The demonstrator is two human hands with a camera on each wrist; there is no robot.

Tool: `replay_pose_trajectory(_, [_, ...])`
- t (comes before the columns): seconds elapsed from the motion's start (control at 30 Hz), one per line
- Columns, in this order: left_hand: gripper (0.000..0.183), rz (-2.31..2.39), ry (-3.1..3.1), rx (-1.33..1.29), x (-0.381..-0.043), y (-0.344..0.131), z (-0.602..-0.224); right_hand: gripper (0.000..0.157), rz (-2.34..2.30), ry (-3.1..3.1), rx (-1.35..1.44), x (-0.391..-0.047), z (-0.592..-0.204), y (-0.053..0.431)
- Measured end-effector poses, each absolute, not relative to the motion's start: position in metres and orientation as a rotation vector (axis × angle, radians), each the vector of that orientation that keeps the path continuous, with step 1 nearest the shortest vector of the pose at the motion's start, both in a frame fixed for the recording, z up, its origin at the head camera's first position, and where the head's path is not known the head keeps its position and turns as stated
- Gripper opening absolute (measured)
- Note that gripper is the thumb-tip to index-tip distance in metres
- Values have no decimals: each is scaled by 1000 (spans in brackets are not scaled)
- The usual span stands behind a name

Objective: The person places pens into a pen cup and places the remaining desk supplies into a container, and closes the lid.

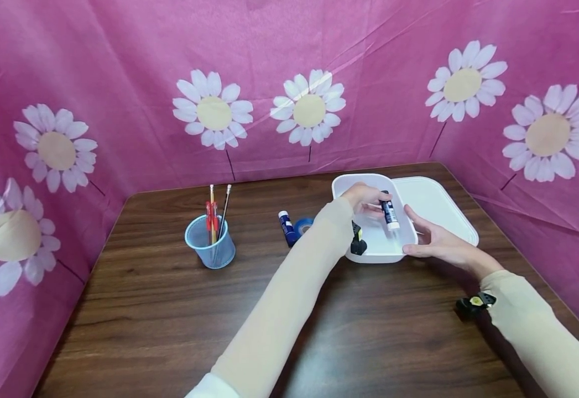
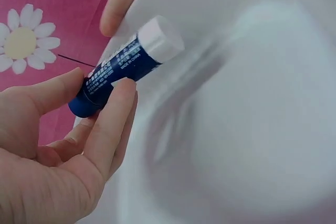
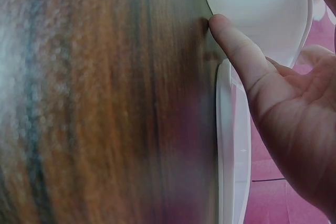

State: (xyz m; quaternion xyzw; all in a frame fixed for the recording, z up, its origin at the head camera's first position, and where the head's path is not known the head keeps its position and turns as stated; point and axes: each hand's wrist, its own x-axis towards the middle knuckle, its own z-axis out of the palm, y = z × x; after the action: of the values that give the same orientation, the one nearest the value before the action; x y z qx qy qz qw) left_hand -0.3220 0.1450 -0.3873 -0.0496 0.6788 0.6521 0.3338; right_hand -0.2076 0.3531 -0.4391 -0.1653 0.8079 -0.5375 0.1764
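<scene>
A glue stick (image 1: 390, 212), dark blue with a white end, is pinched between the thumb and fingers of my left hand (image 1: 364, 198). It hangs tilted over a white plastic box (image 1: 376, 247) in the head view. Close up in the left wrist view, the same glue stick (image 2: 123, 69) has its white end pointing away from the palm. My right hand (image 1: 441, 243) rests against the box's right side, thumb near the front corner and a finger at the rim. In the right wrist view its thumb (image 3: 239, 48) lies straight along the white wall.
A white lid (image 1: 436, 207) lies right of the box. Left of the box are a second blue glue stick (image 1: 287, 226) and a blue roll of tape (image 1: 300, 226), partly behind my left sleeve. A blue mesh cup (image 1: 214, 251) holds pencils and a red item.
</scene>
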Motion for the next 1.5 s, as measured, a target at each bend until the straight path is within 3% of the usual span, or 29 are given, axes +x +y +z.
replay_pose_trajectory(0.4, [14,1637,1741,-185,-322,147,-399,102,-1469,2341,-460,-209,-439,354])
replay_pose_trajectory(0.7, [25,1550,1670,-181,-328,143,-404,102,-1479,2335,-470,-208,-438,355])
replay_pose_trajectory(0.93, [39,1432,1736,-110,-327,137,-372,102,-1441,2353,-455,-208,-436,354])
replay_pose_trajectory(1.2, [40,1444,1851,262,-315,81,-328,102,-1422,2380,-477,-211,-439,355])
replay_pose_trajectory(1.5, [45,1573,1890,368,-298,3,-334,102,-1340,2449,-471,-211,-439,357])
